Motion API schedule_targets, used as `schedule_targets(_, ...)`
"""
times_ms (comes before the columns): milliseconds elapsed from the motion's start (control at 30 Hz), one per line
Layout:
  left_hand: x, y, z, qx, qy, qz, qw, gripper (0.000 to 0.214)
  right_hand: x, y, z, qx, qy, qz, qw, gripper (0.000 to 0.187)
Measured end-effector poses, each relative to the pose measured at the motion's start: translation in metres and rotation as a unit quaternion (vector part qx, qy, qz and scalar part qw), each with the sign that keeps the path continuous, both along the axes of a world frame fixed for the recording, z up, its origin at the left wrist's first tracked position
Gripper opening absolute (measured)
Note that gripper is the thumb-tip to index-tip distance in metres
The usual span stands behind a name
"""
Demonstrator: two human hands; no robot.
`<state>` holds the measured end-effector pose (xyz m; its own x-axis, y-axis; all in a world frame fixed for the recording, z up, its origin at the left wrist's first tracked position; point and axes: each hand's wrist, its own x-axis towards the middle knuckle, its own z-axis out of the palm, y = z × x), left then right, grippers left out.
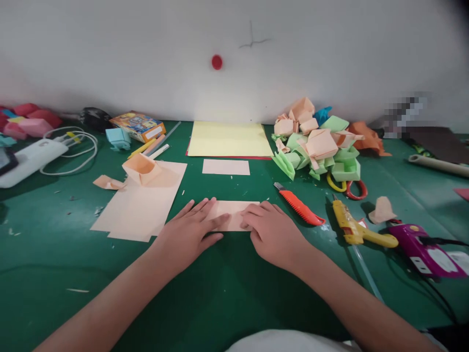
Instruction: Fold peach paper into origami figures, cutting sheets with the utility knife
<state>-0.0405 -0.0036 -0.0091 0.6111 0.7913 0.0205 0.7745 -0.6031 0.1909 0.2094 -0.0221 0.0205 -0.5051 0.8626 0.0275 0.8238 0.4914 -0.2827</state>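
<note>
A small peach paper rectangle lies on the green table in front of me, and both hands rest on it. My left hand lies flat over its left end, fingers stretched out and thumb apart. At the right end, my right hand has its fingers curled, with the fingertips pressed on the paper. The hands partly hide both ends of the piece. Just beyond it is another pale paper rectangle, lying flat. Right of my right hand sits an orange-red utility knife.
At left, larger peach sheets lie under a folded paper box. Yellow paper lies by the wall. Folded paper pieces are heaped at right, near scissors, a yellow glue gun and a purple power socket.
</note>
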Motion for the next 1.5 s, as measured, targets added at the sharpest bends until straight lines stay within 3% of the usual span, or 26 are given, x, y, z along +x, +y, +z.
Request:
schedule_targets(167, -0.001, -0.006, 0.002, -0.002, 0.001, -0.003, 1.000, 0.063, -0.007, -0.004, 0.007, -0.011, -0.037, -0.001, 0.999, 0.023)
schedule_targets(400, -0.003, -0.008, 0.003, -0.007, -0.005, -0.009, 1.000, 0.071, -0.024, 0.007, 0.027, -0.031, -0.106, -0.004, 0.994, 0.055)
schedule_targets(567, -0.001, -0.006, 0.006, -0.009, 0.003, -0.013, 1.000, 0.069, -0.050, 0.022, 0.020, -0.031, -0.148, 0.024, 0.988, 0.055)
schedule_targets(667, 0.001, -0.006, 0.010, -0.016, 0.021, -0.011, 1.000, 0.074, -0.055, 0.024, 0.014, -0.040, -0.135, -0.003, 0.990, 0.053)
schedule_targets(933, -0.001, -0.007, 0.009, -0.018, 0.028, -0.014, 0.999, 0.069, -0.027, 0.033, 0.028, -0.130, -0.130, -0.102, 0.978, 0.060)
schedule_targets(1167, -0.004, -0.005, 0.004, -0.009, -0.014, -0.020, 1.000, 0.067, 0.015, 0.032, 0.027, -0.164, -0.123, -0.194, 0.959, 0.053)
schedule_targets(1500, -0.007, -0.002, 0.004, -0.006, -0.021, -0.028, 0.999, 0.066, 0.037, 0.021, 0.025, -0.160, -0.119, -0.223, 0.954, 0.056)
